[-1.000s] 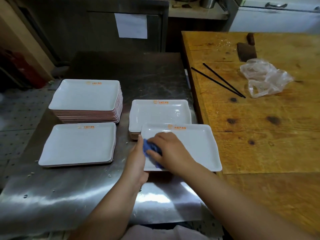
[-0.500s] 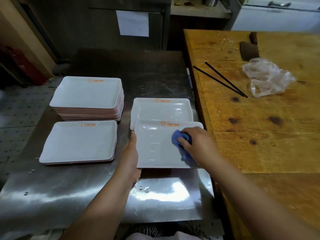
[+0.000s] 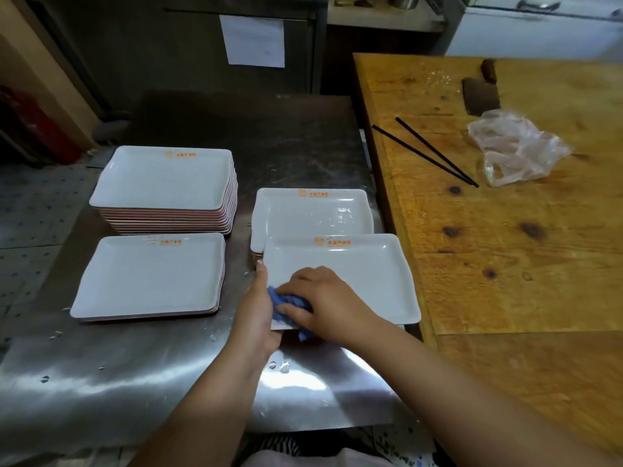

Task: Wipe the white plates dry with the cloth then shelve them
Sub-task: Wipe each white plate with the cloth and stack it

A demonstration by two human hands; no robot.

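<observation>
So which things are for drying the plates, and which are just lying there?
For the job:
- plate being wiped
- blue cloth, in the right hand
- left hand, holding that plate's edge
- three plate piles

Just lying about, on the wooden table:
- chopsticks
- plastic bag
- cleaver

2 bare forearms, uncovered by any sleeve from the bottom of the frame to the wrists, end in a left hand [image 3: 257, 315] and a right hand [image 3: 325, 303] that carry no gloves, rings, watch or bracelets. At the bottom edge, between the arms, a pale pinkish garment [image 3: 303, 459] is visible, with a strip of dark-and-white striped fabric [image 3: 276, 444] just above it.
</observation>
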